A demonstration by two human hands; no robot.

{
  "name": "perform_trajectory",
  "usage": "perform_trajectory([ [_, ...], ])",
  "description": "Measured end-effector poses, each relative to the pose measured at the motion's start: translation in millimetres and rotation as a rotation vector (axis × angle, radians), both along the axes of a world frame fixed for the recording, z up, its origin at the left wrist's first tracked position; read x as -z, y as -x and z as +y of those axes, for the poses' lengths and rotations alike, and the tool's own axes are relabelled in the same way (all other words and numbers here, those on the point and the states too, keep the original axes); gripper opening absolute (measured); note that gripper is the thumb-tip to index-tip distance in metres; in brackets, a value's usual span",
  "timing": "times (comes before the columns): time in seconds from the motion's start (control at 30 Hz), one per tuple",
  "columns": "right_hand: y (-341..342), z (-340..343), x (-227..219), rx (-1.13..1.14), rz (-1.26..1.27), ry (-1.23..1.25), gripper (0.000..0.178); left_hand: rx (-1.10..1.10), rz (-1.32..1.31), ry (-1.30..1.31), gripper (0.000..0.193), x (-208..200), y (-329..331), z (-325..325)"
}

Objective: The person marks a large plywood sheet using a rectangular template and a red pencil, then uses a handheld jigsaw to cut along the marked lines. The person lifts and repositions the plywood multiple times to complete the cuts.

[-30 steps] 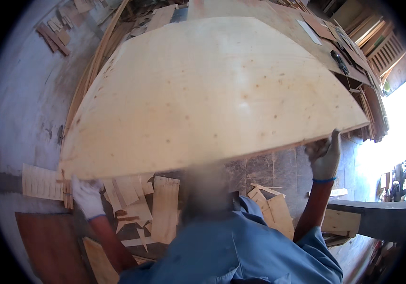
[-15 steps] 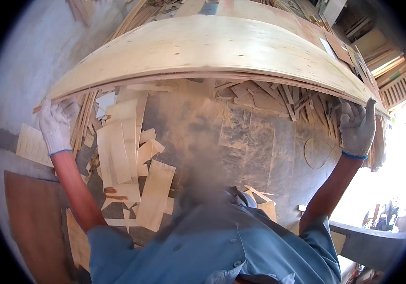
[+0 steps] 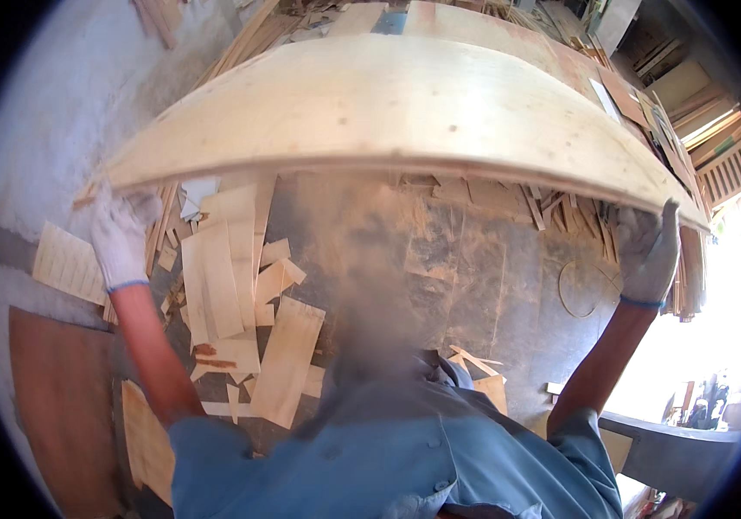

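A large pale plywood sheet (image 3: 388, 108) is held out in front of me, its near edge bowed across the picture. My left hand (image 3: 120, 233), in a white work glove, grips the sheet's near left corner. My right hand (image 3: 651, 251), in a grey glove, grips the near right corner. Both arms reach up from the lower edge, out of blue shirt sleeves. A haze of dust hangs below the middle of the sheet.
Several thin veneer strips (image 3: 232, 285) lie scattered on the dark floor (image 3: 491, 294) under the sheet. A reddish board (image 3: 63, 389) lies at lower left. Stacks of boards (image 3: 716, 147) stand at the right, and a grey ledge (image 3: 673, 445) is at lower right.
The sheet has tipped away and flatter, so less of its face shows and the floor beneath is uncovered. Both hands rose and spread to its corners. Dust has fallen from it.
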State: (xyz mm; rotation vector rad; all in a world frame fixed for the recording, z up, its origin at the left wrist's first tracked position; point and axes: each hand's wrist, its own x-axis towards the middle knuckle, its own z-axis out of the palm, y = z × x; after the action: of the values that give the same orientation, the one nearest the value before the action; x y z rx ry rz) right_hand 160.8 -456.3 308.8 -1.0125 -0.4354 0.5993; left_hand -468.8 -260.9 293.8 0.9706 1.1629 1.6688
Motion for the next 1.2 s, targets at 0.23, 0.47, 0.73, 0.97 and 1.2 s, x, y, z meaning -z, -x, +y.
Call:
perform_trajectory([
  [0.23, -17, -84, 232, -0.585, 0.023, 0.010, 0.061, 0.012, -0.410, 0.299, 0.037, 193, 54, -33],
  [0.47, 107, -69, 397, -0.274, 0.855, 0.368, 0.077, -0.098, -0.514, 0.787, 0.051, 381, 72, -11],
  [0.73, 102, -65, 435, -0.266, 0.294, 0.653, 0.077, 0.024, -0.507, 0.652, 0.068, 422, 98, 7],
  [0.97, 66, -47, 501, -0.196, 0.137, 0.521, 0.074, -0.113, -0.598, 0.838, 0.067, 438, 78, -10],
  [1.2, -31, -4, 492, 0.032, 0.691, 0.412, 0.074, 0.333, -0.784, 0.857, 0.062, 444, 20, -70],
])
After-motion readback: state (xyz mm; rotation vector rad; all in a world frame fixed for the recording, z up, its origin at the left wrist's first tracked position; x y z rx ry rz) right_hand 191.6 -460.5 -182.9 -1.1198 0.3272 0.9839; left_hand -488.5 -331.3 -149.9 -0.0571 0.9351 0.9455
